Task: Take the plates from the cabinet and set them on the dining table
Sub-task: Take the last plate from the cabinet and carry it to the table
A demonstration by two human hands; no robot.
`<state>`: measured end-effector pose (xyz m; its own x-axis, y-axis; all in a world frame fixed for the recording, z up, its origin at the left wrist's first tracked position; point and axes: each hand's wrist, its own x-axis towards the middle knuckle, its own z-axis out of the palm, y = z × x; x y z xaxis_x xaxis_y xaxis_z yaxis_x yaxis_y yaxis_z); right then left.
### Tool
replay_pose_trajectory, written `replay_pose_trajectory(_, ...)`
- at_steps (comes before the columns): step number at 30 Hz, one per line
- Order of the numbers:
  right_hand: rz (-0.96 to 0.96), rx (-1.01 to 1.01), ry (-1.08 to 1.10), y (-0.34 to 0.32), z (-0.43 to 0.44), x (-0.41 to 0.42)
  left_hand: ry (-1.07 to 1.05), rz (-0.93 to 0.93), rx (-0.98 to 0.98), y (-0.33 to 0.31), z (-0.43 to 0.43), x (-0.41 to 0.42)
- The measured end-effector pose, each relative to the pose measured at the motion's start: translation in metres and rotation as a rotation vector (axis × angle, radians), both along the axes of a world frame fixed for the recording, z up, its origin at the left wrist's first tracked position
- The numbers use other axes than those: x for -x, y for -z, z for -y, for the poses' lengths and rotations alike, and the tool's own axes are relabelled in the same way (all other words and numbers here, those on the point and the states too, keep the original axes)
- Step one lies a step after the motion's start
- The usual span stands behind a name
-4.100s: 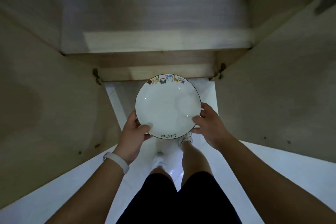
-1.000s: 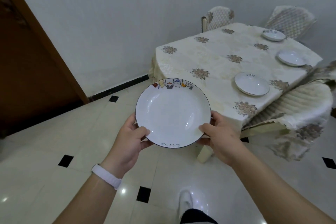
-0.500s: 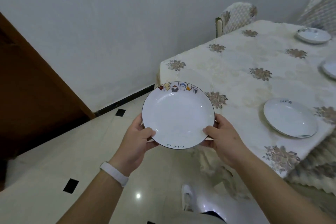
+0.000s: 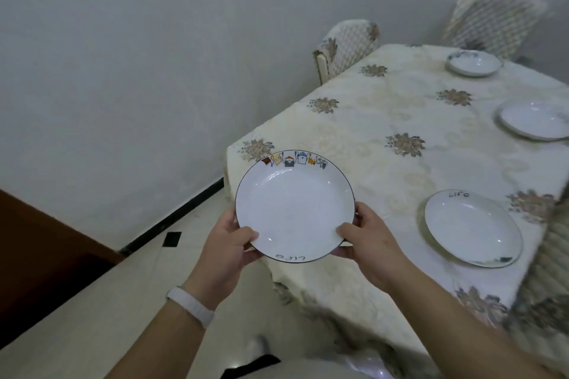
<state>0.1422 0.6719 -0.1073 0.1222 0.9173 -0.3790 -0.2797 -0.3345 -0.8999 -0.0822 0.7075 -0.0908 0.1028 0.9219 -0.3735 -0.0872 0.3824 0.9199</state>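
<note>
The person holds a white plate (image 4: 294,209) in both hands, up in the air and roughly level, its face to the ceiling. The left hand (image 4: 229,244) grips the near-left rim, thumb laid over the top edge and fingers curled beneath; the right hand (image 4: 369,243) grips the near-right rim the same way, thumb on top. The plate has a thin dark line round its edge, a row of small coloured figures on the rim farthest from the grip and some lettering on the rim between the two thumbs. Just beyond and to the right of the grip stands the dining table (image 4: 369,169) under a cream cloth with brown flower motifs; the held plate hangs by its near corner, not on the cloth. To the right of the right hand a nearest set plate (image 4: 472,228) lies flat on the cloth, well apart from the grip; farther off the same way lie a second plate (image 4: 534,120) and a third plate (image 4: 474,63). Past the table's far side stand a covered chair (image 4: 346,46) and a second chair (image 4: 495,18). A white wristband (image 4: 191,306) sits on the left wrist. Left of the grip, a black skirting (image 4: 172,218) runs along the pale wall (image 4: 123,55) above a glossy tiled floor (image 4: 92,301).
</note>
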Motion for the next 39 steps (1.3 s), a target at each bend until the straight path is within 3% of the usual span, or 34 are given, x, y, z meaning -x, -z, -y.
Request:
replay_pose_trajectory(10,0.074,0.059,0.245,0.013,-0.052,0.009,0.209,0.049,0.063,0.035,-0.109,-0.002)
replay_pose_trajectory(21,0.081,0.172,0.555,0.035,-0.102,0.079,0.509,0.071,0.133,0.055,-0.22,0.026)
replay_pose_trajectory(30,0.087,0.226,0.762,0.048,-0.093,0.094,0.725,0.028,0.167,0.069,-0.246,0.005)
replay_pose_trajectory(39,0.062,0.347,0.824,0.091,-0.075,0.078,0.811,-0.106,0.214,0.099,-0.245,-0.03)
